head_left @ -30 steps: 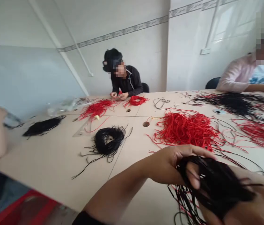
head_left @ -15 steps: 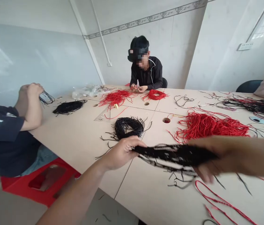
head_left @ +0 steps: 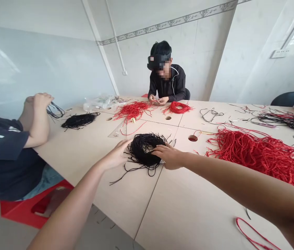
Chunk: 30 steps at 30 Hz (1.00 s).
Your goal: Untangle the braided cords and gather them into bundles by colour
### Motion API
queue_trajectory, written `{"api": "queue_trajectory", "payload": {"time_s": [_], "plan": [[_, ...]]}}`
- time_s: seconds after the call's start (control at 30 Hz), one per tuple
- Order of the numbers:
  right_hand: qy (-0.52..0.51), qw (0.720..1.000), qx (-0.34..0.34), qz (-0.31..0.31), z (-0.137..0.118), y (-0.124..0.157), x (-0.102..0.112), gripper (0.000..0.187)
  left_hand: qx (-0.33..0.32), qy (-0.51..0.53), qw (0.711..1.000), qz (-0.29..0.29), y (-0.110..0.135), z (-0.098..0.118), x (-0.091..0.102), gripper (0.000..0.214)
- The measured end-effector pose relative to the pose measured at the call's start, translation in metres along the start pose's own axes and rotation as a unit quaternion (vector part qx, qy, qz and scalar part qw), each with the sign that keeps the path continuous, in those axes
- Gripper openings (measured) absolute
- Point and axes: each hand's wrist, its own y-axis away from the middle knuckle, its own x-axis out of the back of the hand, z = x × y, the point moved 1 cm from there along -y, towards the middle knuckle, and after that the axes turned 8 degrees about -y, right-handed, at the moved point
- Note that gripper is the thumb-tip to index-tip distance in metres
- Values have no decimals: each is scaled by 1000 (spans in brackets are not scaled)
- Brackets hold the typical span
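Note:
A ring-shaped bundle of black cords [head_left: 140, 158] lies on the table in front of me, loose ends sticking out around it and some trailing to the lower left. My left hand [head_left: 117, 154] is at the bundle's left edge, thumb and fingers apart and not closed round any cord. On the right side, my right hand [head_left: 171, 158] rests with outstretched fingers over the cords, their tips reaching toward the ring's middle. The right thumb is mostly hidden.
Red cords [head_left: 256, 152] form a large heap on the right. Beyond the ring lie a clear triangle ruler [head_left: 117, 131] and red bundles by a co-worker [head_left: 168, 80]. Another person's hands [head_left: 42, 99] hold black cords at left. The table [head_left: 188, 208] has round holes.
The black cords stretched between my hands have been laid down onto the ring on the table. Both hands have let go; the right moved left and away from me, the left slightly left.

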Motion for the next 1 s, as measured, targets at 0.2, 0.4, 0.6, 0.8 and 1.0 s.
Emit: {"api": "queue_trajectory", "payload": {"time_s": [0.2,0.4,0.6,0.8,1.0], "plan": [[57,997,28,-36,2,-20,-5,65,56,1,998,-2,57,-8,-14,53],[75,995,16,-70,-5,-21,-8,37,108,60,992,-15,99,6,-35,30],[-6,994,-73,-75,-5,-2,-2,35,136,99,974,-151,133,27,-75,16],[-113,985,-123,-38,-7,29,34,31,244,310,904,-167,144,38,-120,42],[-100,984,-149,3,-43,80,25,43,295,426,850,-90,131,61,-147,50]]}}
